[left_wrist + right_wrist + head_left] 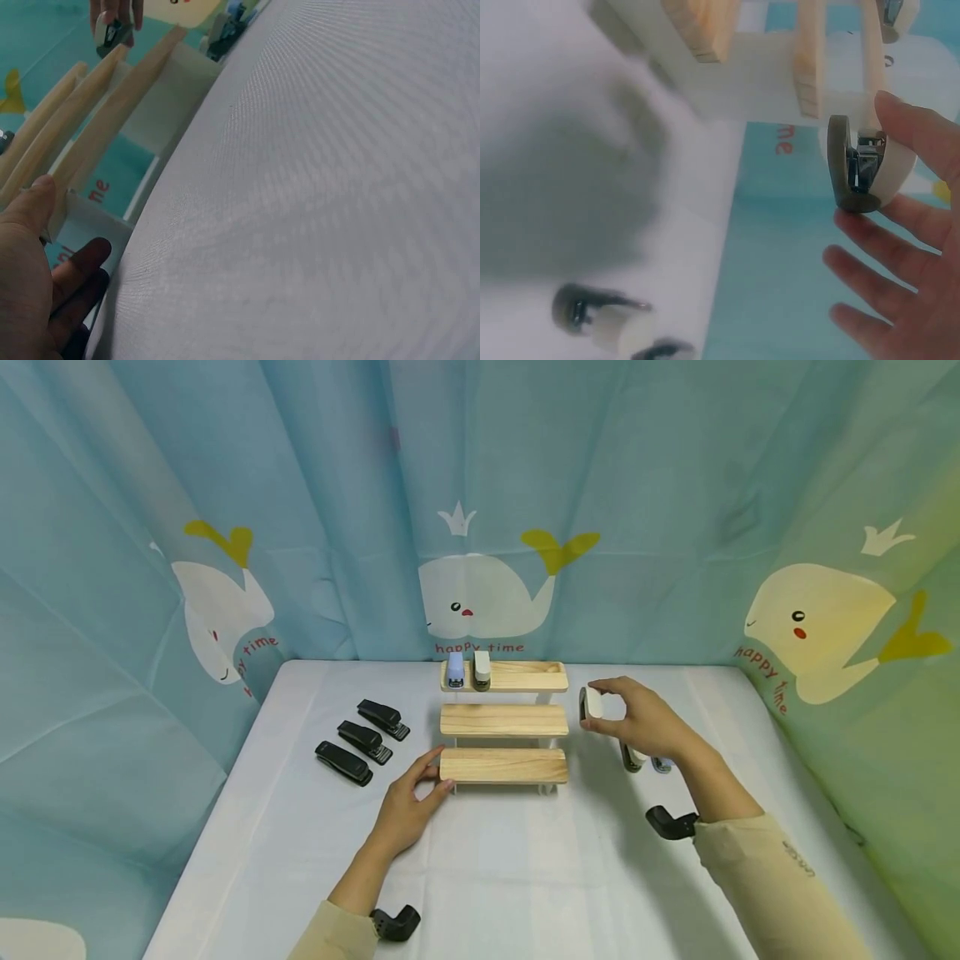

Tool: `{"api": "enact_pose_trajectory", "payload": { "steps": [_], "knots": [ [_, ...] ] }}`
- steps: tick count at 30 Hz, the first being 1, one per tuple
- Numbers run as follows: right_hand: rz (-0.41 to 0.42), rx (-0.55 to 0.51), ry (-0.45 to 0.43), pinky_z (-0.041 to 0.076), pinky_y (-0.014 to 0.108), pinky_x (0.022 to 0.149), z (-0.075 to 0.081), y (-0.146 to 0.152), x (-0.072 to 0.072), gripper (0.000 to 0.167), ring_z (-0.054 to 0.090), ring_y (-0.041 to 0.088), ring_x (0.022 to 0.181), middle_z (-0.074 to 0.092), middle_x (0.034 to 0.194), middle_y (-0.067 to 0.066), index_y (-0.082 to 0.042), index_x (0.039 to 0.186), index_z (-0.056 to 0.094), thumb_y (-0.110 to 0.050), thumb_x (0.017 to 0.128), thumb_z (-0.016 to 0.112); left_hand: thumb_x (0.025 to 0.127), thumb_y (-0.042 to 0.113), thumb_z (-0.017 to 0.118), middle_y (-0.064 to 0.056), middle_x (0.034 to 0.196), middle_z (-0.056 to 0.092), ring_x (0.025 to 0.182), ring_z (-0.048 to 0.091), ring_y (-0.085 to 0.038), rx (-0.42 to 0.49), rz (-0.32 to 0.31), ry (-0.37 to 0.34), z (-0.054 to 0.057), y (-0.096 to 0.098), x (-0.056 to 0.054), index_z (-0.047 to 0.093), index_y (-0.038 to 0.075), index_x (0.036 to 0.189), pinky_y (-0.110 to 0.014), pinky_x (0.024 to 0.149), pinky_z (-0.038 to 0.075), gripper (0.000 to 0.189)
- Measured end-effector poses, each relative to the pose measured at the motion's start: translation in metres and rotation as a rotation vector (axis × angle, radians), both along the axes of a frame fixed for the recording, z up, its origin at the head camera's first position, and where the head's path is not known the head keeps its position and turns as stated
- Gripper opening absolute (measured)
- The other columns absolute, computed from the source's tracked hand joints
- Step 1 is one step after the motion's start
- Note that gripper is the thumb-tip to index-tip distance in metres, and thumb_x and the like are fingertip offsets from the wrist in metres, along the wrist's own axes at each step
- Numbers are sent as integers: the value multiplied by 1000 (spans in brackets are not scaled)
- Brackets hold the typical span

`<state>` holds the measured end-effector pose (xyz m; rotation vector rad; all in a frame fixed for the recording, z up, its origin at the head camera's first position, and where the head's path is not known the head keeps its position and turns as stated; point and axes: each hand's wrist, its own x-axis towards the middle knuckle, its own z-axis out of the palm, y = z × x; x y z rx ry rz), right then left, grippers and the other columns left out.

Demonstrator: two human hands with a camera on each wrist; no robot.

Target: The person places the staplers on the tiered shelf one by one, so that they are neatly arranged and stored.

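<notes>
The right hand (640,720) pinches a white stapler (592,704) above the tabletop (495,877), right of the rack (504,721), whose near shelf (504,766) the left hand (403,810) grips by its left end, while two more staplers (455,669) sit on the far shelf (528,677).

Red "happy time" lettering (480,648) on curtain (660,510)

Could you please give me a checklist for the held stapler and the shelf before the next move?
1. Right hand pinches the white stapler: ok.
2. Left hand grips the bottom tier: ok.
3. Top tier has bare wood right of its blue stapler and off-white stapler: ok.
4. The white stapler is on the shelf: not ok, held in the air beside it.
5. Firmness of that pinch: cannot tell.
</notes>
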<state>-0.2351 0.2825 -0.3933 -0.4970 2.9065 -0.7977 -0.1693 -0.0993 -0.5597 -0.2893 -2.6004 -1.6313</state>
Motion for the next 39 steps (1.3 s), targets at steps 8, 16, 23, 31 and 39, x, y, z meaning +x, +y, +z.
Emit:
{"api": "enact_pose_trajectory", "payload": {
  "steps": [8,16,23,31,39],
  "knots": [
    [1,0,14,36,67,114,12,-4,-4,78,43,46,144,49,153,23,-4,153,47,-47,94,75,97,42,72,6,117,72,128,63,-21,14,-3,-2,1,0,-1,48,41,153,-55,117,41,61],
    [2,-14,5,37,68,113,26,-9,-5,79,41,47,145,48,155,24,-4,154,46,-49,95,74,97,43,72,7,117,73,128,63,-21,12,-5,1,2,0,0,48,39,154,-55,116,42,61],
    [2,-20,17,37,68,112,34,-13,-7,79,42,46,144,47,155,23,-5,154,45,-49,94,74,97,44,72,8,116,73,128,63,-21,5,-4,6,2,0,0,48,38,154,-55,116,42,62],
    [6,-29,21,36,67,114,36,-19,-13,78,41,44,146,47,156,20,-8,155,45,-48,94,74,97,47,70,6,118,74,131,62,-22,-8,10,-1,1,1,0,47,43,153,-56,117,41,60],
    [36,-27,15,36,66,115,42,-28,-17,77,41,43,146,46,157,19,-9,156,44,-49,96,72,97,51,69,6,120,74,134,60,-24,-16,16,-16,0,2,1,47,39,154,-58,118,38,62]
  ]
}}
